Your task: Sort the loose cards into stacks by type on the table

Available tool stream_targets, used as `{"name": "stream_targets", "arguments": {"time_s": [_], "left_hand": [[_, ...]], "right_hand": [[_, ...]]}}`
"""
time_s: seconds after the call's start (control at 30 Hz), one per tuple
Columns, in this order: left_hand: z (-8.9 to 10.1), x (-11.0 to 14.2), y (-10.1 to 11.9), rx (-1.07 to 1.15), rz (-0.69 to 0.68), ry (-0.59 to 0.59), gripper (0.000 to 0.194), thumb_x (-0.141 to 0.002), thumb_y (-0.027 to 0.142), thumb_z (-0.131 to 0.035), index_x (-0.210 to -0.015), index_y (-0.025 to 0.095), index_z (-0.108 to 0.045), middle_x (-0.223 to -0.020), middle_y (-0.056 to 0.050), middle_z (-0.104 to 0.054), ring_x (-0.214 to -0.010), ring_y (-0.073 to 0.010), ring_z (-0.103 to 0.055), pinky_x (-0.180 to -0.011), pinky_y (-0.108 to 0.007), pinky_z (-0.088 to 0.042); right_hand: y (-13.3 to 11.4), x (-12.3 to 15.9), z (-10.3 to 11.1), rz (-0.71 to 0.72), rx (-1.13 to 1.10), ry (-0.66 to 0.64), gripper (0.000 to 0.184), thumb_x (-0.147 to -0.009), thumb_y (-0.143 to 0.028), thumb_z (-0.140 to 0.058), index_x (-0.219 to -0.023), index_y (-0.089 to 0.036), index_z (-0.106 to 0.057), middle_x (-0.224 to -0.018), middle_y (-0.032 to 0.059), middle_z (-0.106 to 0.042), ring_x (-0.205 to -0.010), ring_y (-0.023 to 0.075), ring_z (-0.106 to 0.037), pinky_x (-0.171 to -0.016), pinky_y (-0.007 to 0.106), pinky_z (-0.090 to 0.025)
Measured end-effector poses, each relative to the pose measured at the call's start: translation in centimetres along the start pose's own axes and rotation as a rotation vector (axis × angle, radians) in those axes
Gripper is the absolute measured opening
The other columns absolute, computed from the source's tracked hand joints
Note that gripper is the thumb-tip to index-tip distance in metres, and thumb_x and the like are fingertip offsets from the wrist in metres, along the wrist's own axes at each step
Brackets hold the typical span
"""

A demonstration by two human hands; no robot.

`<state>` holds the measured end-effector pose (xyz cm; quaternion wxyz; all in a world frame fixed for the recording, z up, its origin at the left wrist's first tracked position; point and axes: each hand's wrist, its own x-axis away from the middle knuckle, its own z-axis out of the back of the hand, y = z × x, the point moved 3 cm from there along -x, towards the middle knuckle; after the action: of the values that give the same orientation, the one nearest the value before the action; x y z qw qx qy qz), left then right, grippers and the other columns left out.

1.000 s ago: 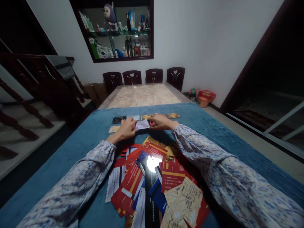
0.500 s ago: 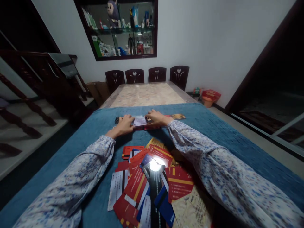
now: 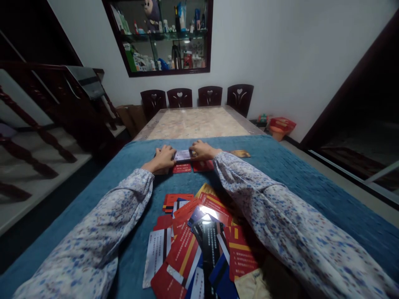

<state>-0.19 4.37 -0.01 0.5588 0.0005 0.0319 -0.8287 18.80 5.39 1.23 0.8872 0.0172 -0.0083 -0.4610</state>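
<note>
Across the blue cloth, my left hand [image 3: 162, 159] and my right hand [image 3: 203, 150] grip a pale purple card [image 3: 182, 155] from its two ends. Fingers on both hands are bent, and some fingertips are hidden. Directly below that card lies a red card [image 3: 181, 167], with another red card [image 3: 203, 166] under my right wrist. Beyond the right sleeve lies a gold card [image 3: 240, 153]. Nearer me is a spread heap of overlapping cards: a black card [image 3: 209, 245], a white card [image 3: 157, 255], a blue card [image 3: 222, 275] and several red ones.
A blue cloth [image 3: 131, 236] covers the near part of the table, and its stone-patterned top [image 3: 199, 120] shows beyond. Several dark chairs [image 3: 180, 98] stand at the far end. My right sleeve [image 3: 286, 220] passes over the heap's right side.
My hands have moved slightly with the pale purple card, and the red cards below it show more fully. The whole view has shifted a little. The heap looks the same.
</note>
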Motion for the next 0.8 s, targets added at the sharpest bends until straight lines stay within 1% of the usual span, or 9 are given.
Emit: {"name": "stream_targets", "arguments": {"time_s": [0.13, 0.27, 0.4, 0.6, 0.8], "left_hand": [[-0.4, -0.8, -0.5, -0.004, 0.006, -0.023, 0.036, -0.086, 0.026, -0.06, -0.121, 0.018, -0.066, -0.135, -0.017, -0.06, -0.133, -0.0406, -0.045, -0.104, -0.061, -0.039], [-1.1, -1.4, -1.0, 0.013, -0.004, -0.034, 0.034, -0.087, 0.026, -0.059, -0.12, 0.021, -0.066, -0.135, -0.015, -0.063, -0.133, -0.0388, -0.045, -0.105, -0.061, -0.038], [-1.5, -1.8, -1.2, 0.039, -0.001, -0.046, 0.036, -0.086, 0.025, -0.057, -0.121, 0.023, -0.066, -0.135, -0.013, -0.066, -0.133, -0.0377, -0.045, -0.106, -0.059, -0.038], [-1.4, -1.8, -1.2, 0.079, 0.004, -0.052, 0.041, -0.085, 0.024, -0.056, -0.125, 0.022, -0.067, -0.138, -0.013, -0.065, -0.137, -0.0387, -0.045, -0.109, -0.06, -0.036], [-1.2, -1.8, -1.1, 0.064, -0.006, -0.091, 0.045, -0.086, 0.026, -0.054, -0.13, 0.021, -0.064, -0.143, -0.014, -0.062, -0.139, -0.0364, -0.043, -0.111, -0.057, -0.038]], "right_hand": [[0.2, -1.0, -0.6, -0.008, -0.013, -0.029, 0.044, -0.093, -0.043, -0.066, -0.129, -0.019, -0.07, -0.141, 0.0176, -0.061, -0.129, 0.0352, -0.05, -0.093, 0.041, -0.05], [0.3, -1.5, -0.9, -0.013, -0.022, -0.044, 0.043, -0.093, -0.045, -0.066, -0.127, -0.018, -0.071, -0.139, 0.0178, -0.063, -0.127, 0.0353, -0.052, -0.093, 0.04, -0.049], [0.4, -1.7, -1.1, -0.018, -0.014, -0.05, 0.043, -0.095, -0.047, -0.063, -0.126, -0.019, -0.072, -0.139, 0.0173, -0.065, -0.126, 0.0348, -0.053, -0.092, 0.039, -0.049], [0.4, -1.7, -1.1, -0.02, -0.003, -0.066, 0.043, -0.094, -0.046, -0.062, -0.126, -0.019, -0.072, -0.137, 0.0174, -0.067, -0.126, 0.0356, -0.055, -0.091, 0.039, -0.048], [0.3, -1.6, -1.1, -0.007, 0.015, -0.065, 0.04, -0.094, -0.043, -0.062, -0.125, -0.018, -0.072, -0.134, 0.0162, -0.069, -0.123, 0.0349, -0.056, -0.089, 0.037, -0.047]]}}
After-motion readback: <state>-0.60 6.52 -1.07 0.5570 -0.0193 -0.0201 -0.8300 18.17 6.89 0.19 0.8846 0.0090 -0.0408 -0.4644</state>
